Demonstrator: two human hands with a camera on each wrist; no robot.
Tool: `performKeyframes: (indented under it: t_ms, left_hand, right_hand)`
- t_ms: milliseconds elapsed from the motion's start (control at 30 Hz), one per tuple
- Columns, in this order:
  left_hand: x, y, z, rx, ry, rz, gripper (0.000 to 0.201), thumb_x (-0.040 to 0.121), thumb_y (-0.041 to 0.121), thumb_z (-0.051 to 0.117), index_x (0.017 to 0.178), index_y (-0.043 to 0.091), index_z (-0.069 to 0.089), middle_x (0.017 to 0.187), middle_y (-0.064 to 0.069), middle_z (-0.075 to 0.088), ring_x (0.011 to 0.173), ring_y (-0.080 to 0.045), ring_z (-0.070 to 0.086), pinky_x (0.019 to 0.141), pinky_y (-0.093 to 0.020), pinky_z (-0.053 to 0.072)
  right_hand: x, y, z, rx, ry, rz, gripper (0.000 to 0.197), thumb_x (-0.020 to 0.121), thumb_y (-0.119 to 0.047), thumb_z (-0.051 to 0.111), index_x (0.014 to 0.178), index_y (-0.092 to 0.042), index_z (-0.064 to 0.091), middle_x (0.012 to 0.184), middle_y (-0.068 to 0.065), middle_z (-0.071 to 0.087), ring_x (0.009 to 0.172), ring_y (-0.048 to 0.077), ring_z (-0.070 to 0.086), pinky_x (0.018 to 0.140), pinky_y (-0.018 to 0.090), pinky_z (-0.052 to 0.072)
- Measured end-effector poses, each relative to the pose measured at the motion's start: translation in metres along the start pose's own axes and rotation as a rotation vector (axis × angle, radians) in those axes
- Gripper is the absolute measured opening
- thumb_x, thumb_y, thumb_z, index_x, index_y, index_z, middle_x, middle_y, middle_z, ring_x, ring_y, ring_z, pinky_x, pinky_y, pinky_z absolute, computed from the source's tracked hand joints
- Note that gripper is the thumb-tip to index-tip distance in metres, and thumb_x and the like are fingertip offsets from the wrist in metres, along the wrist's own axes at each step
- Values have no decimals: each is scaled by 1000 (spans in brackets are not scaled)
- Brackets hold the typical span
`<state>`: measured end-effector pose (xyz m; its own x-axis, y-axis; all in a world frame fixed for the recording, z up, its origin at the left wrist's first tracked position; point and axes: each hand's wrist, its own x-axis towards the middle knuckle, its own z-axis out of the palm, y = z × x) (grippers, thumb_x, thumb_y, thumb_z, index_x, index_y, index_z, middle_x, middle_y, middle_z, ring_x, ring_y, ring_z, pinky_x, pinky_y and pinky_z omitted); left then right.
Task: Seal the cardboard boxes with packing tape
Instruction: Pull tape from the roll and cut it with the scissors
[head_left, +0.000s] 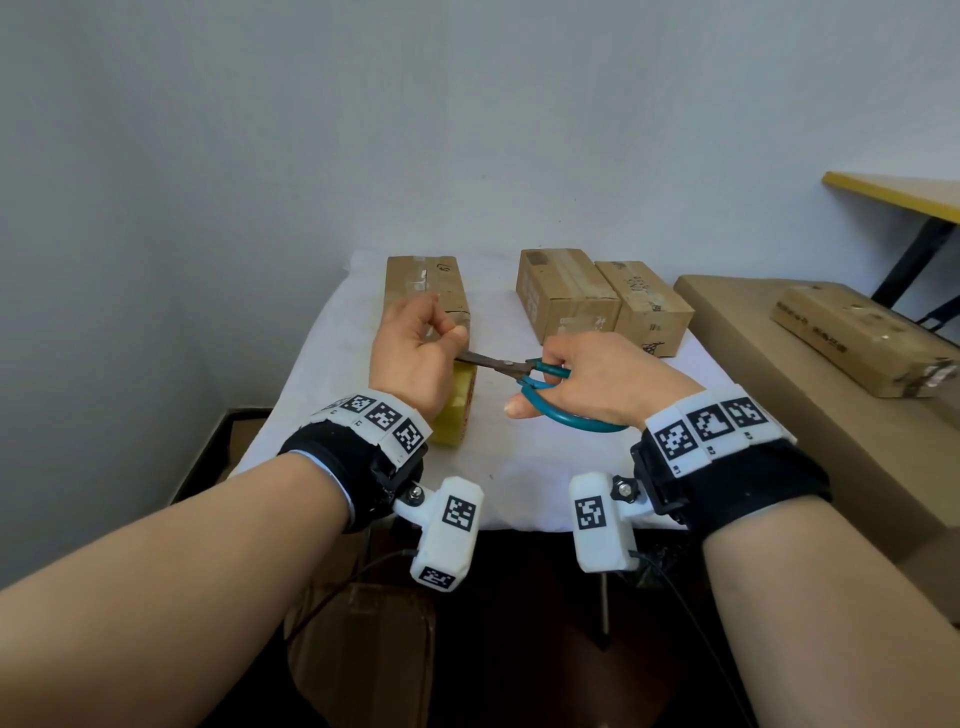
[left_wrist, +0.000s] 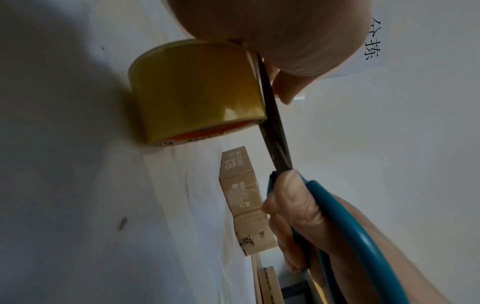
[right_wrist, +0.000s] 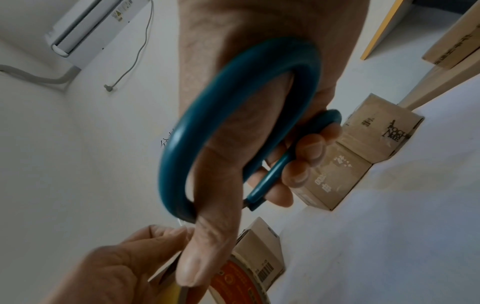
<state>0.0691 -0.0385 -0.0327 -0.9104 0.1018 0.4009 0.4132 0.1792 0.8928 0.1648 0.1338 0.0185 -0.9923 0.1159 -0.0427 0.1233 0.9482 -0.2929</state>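
Observation:
A yellow packing tape roll (head_left: 457, 415) (left_wrist: 194, 90) stands on edge on the white-covered table (head_left: 545, 478), just in front of a long cardboard box (head_left: 426, 283). My left hand (head_left: 441, 332) hovers over the roll, thumb and fingers pinching what looks like a clear strip of tape pulled up from it. My right hand (head_left: 540, 387) grips teal-handled scissors (head_left: 524, 371) (right_wrist: 207, 127). Their dark blades (left_wrist: 272, 131) point left and pass under my left hand, beside the roll's top edge. The blade tips are hidden by my left palm.
Two more cardboard boxes (head_left: 566, 296) (head_left: 647, 309) stand side by side at the back right of the table. A large carton (head_left: 769, 374) at the right carries a flat box (head_left: 862, 343). A yellow-edged table (head_left: 893, 192) is further right, and the wall is close behind.

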Motion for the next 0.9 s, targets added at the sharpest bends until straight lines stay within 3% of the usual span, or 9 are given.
performKeyframes:
  t_ms: [67,167,367,433,533,633,733,800,900]
  left_hand:
    - [0,-1,-1,1,-4,-3,19,84,12,69,72,19,56,118,3,57,115,-15,52,97,-30,40]
    - [0,-1,-2,21,-5,-1,20,85,13,68,71,20,55,123,2,58,117,-15,52,98,-30,39]
    - [3,-3,-3,16,19,-1,13,84,11,68,76,11,58,107,7,57,104,-13,54,80,-12,35]
    - [3,-4,-3,6,17,-10,13,84,12,69,75,13,58,104,8,57,104,-15,55,84,-17,39]
    - [5,-6,-2,-5,13,-32,17,82,16,69,71,21,57,99,7,59,99,-19,58,91,-39,49]
    - [6,-5,-2,-38,15,-59,17,80,22,69,68,25,57,102,3,62,99,-18,60,91,-46,51]
    - [8,-7,-1,-30,18,-64,14,84,18,69,74,19,60,103,0,63,97,-17,60,87,-42,52]
    - [8,-8,-1,-55,16,-75,12,85,18,68,77,16,60,95,0,63,87,-18,60,78,-38,51]
    - [8,-6,-2,-100,-19,-122,14,87,21,67,76,20,58,75,1,59,65,-16,50,65,-33,42]
  right_hand:
    - [0,0,0,3,-4,4,75,58,-90,67,85,-20,59,88,2,64,81,19,60,73,35,46]
    - [-1,0,-1,1,-4,6,75,58,-91,65,82,-20,59,85,2,64,77,19,58,74,36,42]
    - [-3,-6,-5,-126,50,18,76,59,-95,60,77,-21,58,80,-4,65,75,14,58,70,34,42]
    - [-2,-7,-5,-150,49,27,77,57,-96,60,76,-21,59,78,-4,65,75,13,59,70,33,44]
    - [-1,-8,-8,-204,47,43,76,56,-97,60,75,-23,56,76,-6,64,73,12,57,65,32,40]
    - [-2,-6,-8,-192,8,60,74,54,-95,64,84,-28,55,84,-9,61,77,11,56,71,35,44]
    - [-1,0,-2,-75,-66,53,86,53,-87,74,111,-27,53,96,-14,52,88,10,53,83,38,48]
    - [-1,6,0,-24,-72,68,89,55,-82,77,120,-27,51,96,-18,48,94,12,52,87,36,46]
    - [-2,21,-3,64,-88,151,85,56,-81,78,118,-28,54,105,-13,55,105,16,55,92,39,49]
